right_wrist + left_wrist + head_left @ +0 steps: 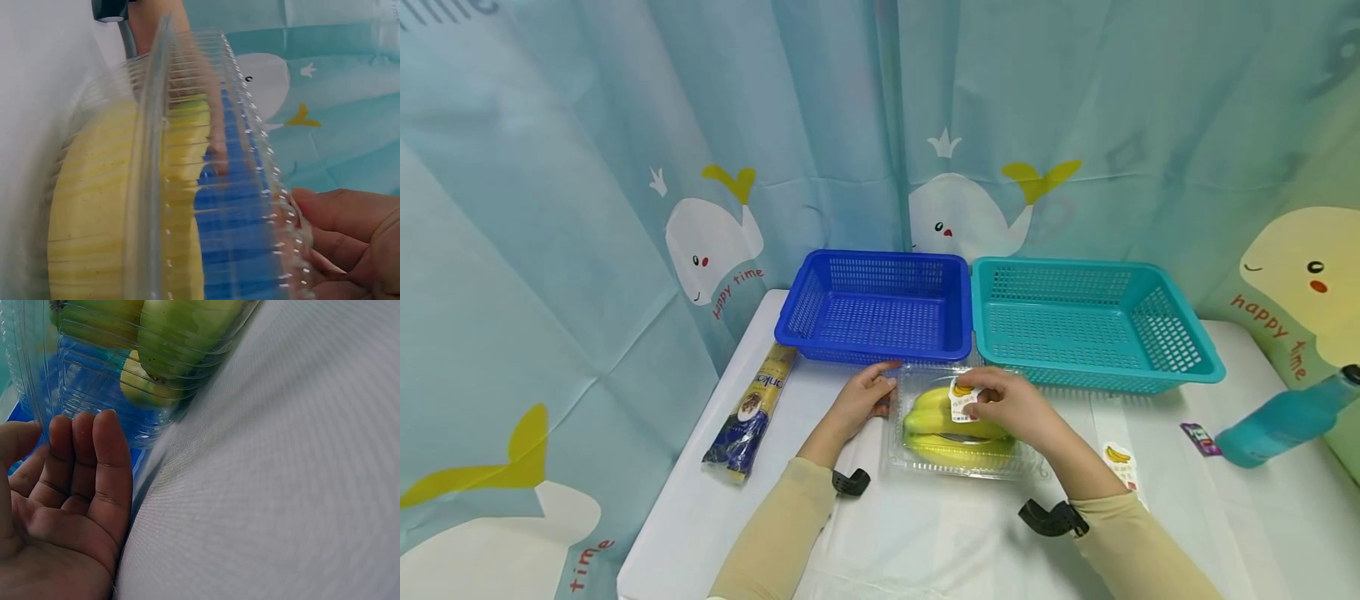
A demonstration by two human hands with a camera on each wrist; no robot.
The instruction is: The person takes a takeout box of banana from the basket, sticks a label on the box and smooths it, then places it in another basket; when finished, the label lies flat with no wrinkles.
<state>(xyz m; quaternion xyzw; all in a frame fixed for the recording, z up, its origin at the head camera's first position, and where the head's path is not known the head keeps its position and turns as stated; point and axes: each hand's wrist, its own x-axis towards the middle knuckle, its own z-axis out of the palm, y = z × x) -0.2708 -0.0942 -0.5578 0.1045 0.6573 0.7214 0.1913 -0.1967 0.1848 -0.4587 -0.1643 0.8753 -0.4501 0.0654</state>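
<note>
A clear plastic container (917,462) with a hinged lid sits on the table, holding several yellow-green bananas (928,421). Against its left side rests my left hand (855,402); in the left wrist view, its loosely bent fingers (105,465) touch the clear wall, thumb by the rim. My right hand (1011,404) is over the lid's right half. Its thumb and fingers pinch a white sticker (961,402) with a banana picture, which lies against the lid. In the right wrist view, the sticker is mostly hidden behind the fingers.
Behind the container stand a blue basket (880,325) and a teal basket (1060,333). A pasta packet (751,417) lies at the left. To the right are a banana sticker strip (1117,454), a small purple packet (1200,439) and a bottle of blue liquid (1285,425).
</note>
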